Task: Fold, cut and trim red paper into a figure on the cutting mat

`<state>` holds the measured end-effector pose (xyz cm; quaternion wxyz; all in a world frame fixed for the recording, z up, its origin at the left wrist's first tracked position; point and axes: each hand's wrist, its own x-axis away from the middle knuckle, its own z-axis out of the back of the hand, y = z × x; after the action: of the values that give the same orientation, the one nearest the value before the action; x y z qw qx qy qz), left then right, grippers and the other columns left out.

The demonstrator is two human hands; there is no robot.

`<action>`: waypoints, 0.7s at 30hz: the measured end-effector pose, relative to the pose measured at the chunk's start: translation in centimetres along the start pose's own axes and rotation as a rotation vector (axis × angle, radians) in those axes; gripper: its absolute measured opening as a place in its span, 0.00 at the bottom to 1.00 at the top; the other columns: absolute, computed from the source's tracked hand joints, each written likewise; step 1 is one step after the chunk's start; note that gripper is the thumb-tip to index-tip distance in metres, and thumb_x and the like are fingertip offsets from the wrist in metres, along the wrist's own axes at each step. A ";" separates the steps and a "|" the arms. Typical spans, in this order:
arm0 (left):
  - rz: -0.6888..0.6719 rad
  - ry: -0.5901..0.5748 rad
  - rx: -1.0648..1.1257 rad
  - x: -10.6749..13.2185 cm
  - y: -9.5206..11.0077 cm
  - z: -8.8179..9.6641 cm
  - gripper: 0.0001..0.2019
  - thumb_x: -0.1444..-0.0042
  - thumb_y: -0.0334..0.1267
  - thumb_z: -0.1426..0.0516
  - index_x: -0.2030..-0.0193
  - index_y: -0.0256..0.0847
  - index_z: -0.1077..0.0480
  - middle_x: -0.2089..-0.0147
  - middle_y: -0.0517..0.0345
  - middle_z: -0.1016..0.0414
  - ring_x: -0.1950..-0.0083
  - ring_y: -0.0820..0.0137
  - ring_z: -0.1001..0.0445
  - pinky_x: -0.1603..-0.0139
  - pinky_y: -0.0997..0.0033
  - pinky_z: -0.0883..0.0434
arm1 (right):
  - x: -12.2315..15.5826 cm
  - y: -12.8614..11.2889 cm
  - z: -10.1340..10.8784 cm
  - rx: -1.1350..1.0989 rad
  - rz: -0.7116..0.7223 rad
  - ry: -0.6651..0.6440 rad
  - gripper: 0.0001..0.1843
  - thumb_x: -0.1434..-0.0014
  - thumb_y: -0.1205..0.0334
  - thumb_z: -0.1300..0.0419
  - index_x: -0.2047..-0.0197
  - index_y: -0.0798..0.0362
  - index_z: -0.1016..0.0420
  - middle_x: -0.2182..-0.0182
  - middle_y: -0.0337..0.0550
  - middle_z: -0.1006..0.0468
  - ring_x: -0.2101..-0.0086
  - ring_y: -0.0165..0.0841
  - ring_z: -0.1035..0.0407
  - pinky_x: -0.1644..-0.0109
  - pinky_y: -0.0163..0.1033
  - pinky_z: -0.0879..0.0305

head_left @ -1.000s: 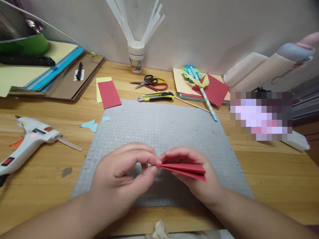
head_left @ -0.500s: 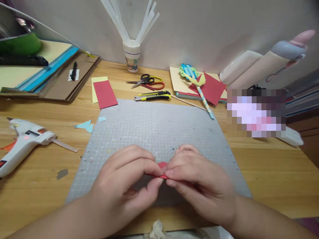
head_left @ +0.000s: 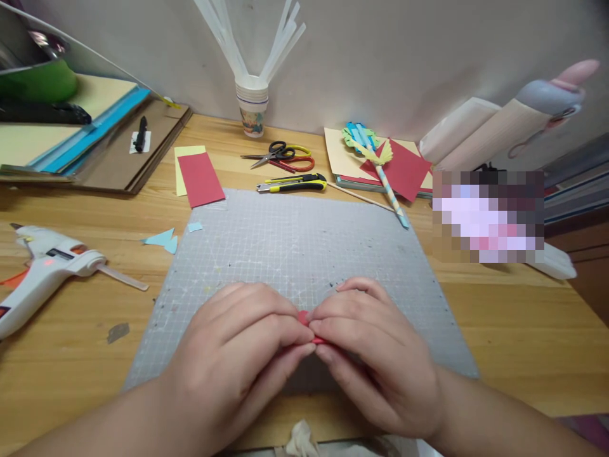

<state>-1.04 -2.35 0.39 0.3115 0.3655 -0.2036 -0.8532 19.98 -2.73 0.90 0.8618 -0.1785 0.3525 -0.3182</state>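
Left hand (head_left: 238, 352) and right hand (head_left: 387, 355) pinch red paper (head_left: 303, 317) together.
Mostly hidden, it sits over the gray mat (head_left: 295, 247) toward six o'clock; the white glue gun (head_left: 42, 276) lies at nine o'clock.

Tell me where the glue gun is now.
In the head view, the glue gun lies on the table at the picture's left edge, left of the mat and blue scraps.
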 end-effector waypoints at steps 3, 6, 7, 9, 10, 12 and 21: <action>0.038 -0.029 0.033 -0.2 0.2 0.1 0.07 0.42 0.25 0.43 0.59 0.40 0.30 0.63 0.60 0.26 0.61 0.73 0.29 0.59 0.70 0.33 | -0.1 0.0 0.1 -0.022 0.014 -0.032 0.08 0.40 0.73 0.45 0.58 0.56 0.29 0.66 0.44 0.20 0.66 0.31 0.27 0.53 0.44 0.39; 0.161 -0.120 0.146 -0.7 0.6 0.3 0.06 0.41 0.26 0.45 0.63 0.41 0.32 0.66 0.62 0.28 0.64 0.74 0.30 0.62 0.72 0.33 | 0.0 -0.1 0.0 -0.141 -0.030 -0.052 0.07 0.39 0.73 0.46 0.60 0.54 0.30 0.70 0.41 0.22 0.70 0.30 0.29 0.56 0.43 0.38; 0.199 -0.157 0.180 -0.8 0.7 0.3 0.05 0.41 0.28 0.46 0.65 0.41 0.33 0.69 0.63 0.29 0.66 0.74 0.31 0.63 0.73 0.33 | 0.0 -0.1 -0.1 -0.199 -0.062 -0.051 0.07 0.39 0.72 0.47 0.62 0.54 0.30 0.72 0.40 0.23 0.70 0.30 0.30 0.57 0.43 0.38; 0.251 -0.217 0.222 -1.1 0.9 0.2 0.07 0.40 0.30 0.48 0.70 0.41 0.35 0.73 0.64 0.32 0.70 0.75 0.34 0.68 0.74 0.36 | 0.1 0.0 -0.4 -0.308 -0.143 -0.057 0.07 0.38 0.71 0.48 0.64 0.53 0.31 0.73 0.39 0.25 0.72 0.30 0.32 0.60 0.41 0.38; 0.271 -0.241 0.235 -1.1 0.9 0.2 0.08 0.41 0.30 0.48 0.72 0.41 0.36 0.75 0.65 0.33 0.72 0.75 0.36 0.69 0.74 0.37 | 0.2 0.0 -0.6 -0.349 -0.186 -0.072 0.06 0.37 0.69 0.48 0.65 0.53 0.31 0.74 0.39 0.25 0.72 0.30 0.32 0.62 0.40 0.38; 0.331 -0.282 0.259 -1.1 0.9 0.0 0.10 0.42 0.31 0.48 0.75 0.41 0.36 0.77 0.66 0.35 0.74 0.76 0.37 0.71 0.75 0.39 | 0.3 0.1 -0.9 -0.393 -0.260 -0.119 0.06 0.38 0.68 0.47 0.67 0.52 0.31 0.74 0.39 0.26 0.72 0.29 0.33 0.64 0.39 0.38; 0.646 -0.425 0.492 -1.2 0.8 -0.7 0.11 0.47 0.37 0.48 0.79 0.40 0.39 0.79 0.65 0.39 0.74 0.75 0.39 0.74 0.76 0.42 | 0.4 0.1 -1.5 -0.523 -0.380 -0.172 0.08 0.45 0.70 0.46 0.75 0.52 0.37 0.78 0.35 0.34 0.75 0.27 0.39 0.69 0.35 0.42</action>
<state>0.50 -2.22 1.00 0.4169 0.1633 -0.5630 -0.6947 19.19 -3.05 -0.35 0.7385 -0.4826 0.3085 -0.3558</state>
